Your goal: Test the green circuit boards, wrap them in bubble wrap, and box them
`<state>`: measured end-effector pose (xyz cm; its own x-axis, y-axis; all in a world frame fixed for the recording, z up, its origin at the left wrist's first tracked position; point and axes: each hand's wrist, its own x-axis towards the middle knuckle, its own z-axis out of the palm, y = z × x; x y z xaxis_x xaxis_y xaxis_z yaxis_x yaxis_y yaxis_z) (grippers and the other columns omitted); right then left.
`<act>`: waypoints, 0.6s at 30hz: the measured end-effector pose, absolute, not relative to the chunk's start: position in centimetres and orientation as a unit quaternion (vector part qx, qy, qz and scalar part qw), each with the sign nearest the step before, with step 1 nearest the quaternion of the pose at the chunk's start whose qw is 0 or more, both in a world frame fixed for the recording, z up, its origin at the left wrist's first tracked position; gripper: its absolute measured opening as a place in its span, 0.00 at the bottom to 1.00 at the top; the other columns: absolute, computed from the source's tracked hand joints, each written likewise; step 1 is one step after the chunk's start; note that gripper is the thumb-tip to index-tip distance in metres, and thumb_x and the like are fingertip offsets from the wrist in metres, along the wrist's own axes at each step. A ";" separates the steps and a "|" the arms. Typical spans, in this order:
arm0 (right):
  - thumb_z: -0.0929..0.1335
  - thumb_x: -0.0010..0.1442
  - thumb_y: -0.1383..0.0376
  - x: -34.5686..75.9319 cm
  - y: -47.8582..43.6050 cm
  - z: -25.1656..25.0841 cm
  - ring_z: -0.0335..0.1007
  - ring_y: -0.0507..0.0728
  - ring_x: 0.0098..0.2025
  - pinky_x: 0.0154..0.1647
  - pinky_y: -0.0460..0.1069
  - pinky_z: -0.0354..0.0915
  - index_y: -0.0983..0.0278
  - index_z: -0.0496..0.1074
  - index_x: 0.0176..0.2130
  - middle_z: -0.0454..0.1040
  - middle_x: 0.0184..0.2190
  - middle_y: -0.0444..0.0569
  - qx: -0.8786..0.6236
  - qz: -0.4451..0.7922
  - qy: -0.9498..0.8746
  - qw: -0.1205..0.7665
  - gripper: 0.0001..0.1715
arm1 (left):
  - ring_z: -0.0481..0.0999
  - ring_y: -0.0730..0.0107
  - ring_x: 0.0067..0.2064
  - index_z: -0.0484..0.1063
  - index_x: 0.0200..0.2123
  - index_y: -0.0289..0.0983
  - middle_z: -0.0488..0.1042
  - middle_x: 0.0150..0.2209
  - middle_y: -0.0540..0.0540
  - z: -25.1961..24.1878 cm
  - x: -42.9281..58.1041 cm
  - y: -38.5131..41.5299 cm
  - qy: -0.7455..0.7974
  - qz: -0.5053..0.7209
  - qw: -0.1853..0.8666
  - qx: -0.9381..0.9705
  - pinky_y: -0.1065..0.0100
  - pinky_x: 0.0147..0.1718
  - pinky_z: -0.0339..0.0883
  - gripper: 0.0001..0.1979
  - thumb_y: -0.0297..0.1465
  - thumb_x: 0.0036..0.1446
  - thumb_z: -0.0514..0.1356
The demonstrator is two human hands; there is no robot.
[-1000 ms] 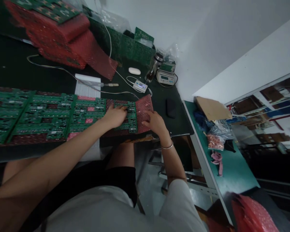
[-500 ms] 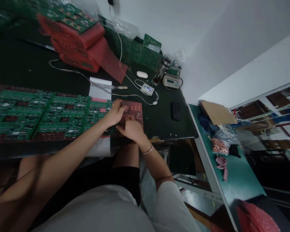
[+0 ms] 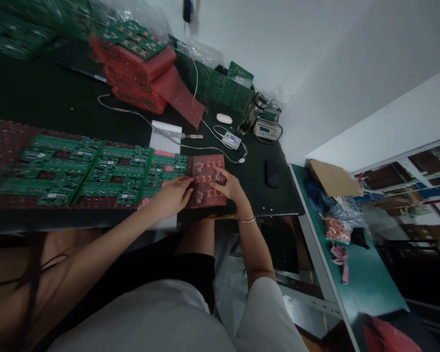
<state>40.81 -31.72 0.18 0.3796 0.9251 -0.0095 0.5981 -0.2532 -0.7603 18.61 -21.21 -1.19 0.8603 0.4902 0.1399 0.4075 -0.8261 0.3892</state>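
Observation:
A circuit board wrapped in red bubble wrap (image 3: 207, 190) lies near the table's front edge, its orange marks showing through the film. At its left edge my left hand (image 3: 170, 199) is closed, thumb and fingers on the bubble wrap. My right hand (image 3: 231, 187) grips the packet's right side, with fingertips on its top. To the left, several bare green circuit boards (image 3: 112, 168) lie in a row on a long strip of red bubble wrap (image 3: 7, 137). My left hand partly covers the board closest to the packet.
Behind the boards stands a stack of red-wrapped boards (image 3: 135, 80). A notepad (image 3: 166, 132), a cable, a small white device with a screen (image 3: 231, 140), a white case (image 3: 224, 118), a flask (image 3: 252, 112), a scale (image 3: 267, 129) and a black phone (image 3: 272, 173) also occupy the table.
My right hand has moved from the packet's lower left to its right side. My left hand has drawn down to the packet's left edge. The view has shifted slightly left.

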 end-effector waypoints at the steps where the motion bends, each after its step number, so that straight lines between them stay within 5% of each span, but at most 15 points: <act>1: 0.79 0.59 0.65 40.6 -31.4 0.9 0.80 0.63 0.59 0.64 0.55 0.72 0.66 0.72 0.66 0.81 0.59 0.57 -0.765 0.230 -0.512 0.317 0.39 | 0.67 0.45 0.71 0.73 0.64 0.31 0.71 0.66 0.31 -1.2 17.9 -20.2 0.232 0.121 0.151 0.953 0.46 0.70 0.62 0.27 0.36 0.71 0.47; 5: 0.78 0.59 0.68 39.6 -29.9 3.7 0.81 0.70 0.56 0.62 0.59 0.73 0.69 0.72 0.67 0.83 0.54 0.61 -0.782 0.169 -0.564 0.204 0.39 | 0.50 0.36 0.78 0.72 0.67 0.32 0.59 0.75 0.32 -2.2 15.2 -17.6 0.273 0.102 0.074 0.954 0.37 0.74 0.48 0.29 0.39 0.68 0.55; 10: 0.76 0.61 0.67 36.1 -28.0 6.8 0.84 0.70 0.48 0.50 0.57 0.77 0.66 0.78 0.58 0.86 0.44 0.59 -0.795 0.095 -0.594 0.086 0.26 | 0.52 0.43 0.78 0.69 0.71 0.36 0.58 0.75 0.36 -3.0 15.1 -18.0 0.268 0.066 0.086 0.957 0.43 0.76 0.46 0.30 0.40 0.70 0.55; 13: 0.70 0.67 0.68 33.2 -26.4 9.0 0.84 0.68 0.51 0.49 0.54 0.77 0.70 0.79 0.53 0.85 0.46 0.64 -0.800 0.084 -0.594 0.028 0.16 | 0.54 0.43 0.78 0.70 0.70 0.36 0.58 0.76 0.36 -2.3 15.6 -18.5 0.265 0.064 0.086 0.958 0.44 0.75 0.48 0.28 0.39 0.71 0.56; 18: 0.66 0.73 0.57 28.9 -23.6 10.8 0.81 0.68 0.58 0.57 0.56 0.76 0.69 0.72 0.63 0.82 0.55 0.63 -0.754 0.137 -0.643 0.011 0.26 | 0.50 0.43 0.79 0.64 0.73 0.27 0.51 0.77 0.29 -1.1 12.4 -17.4 0.330 0.095 0.035 0.939 0.43 0.76 0.46 0.31 0.35 0.73 0.48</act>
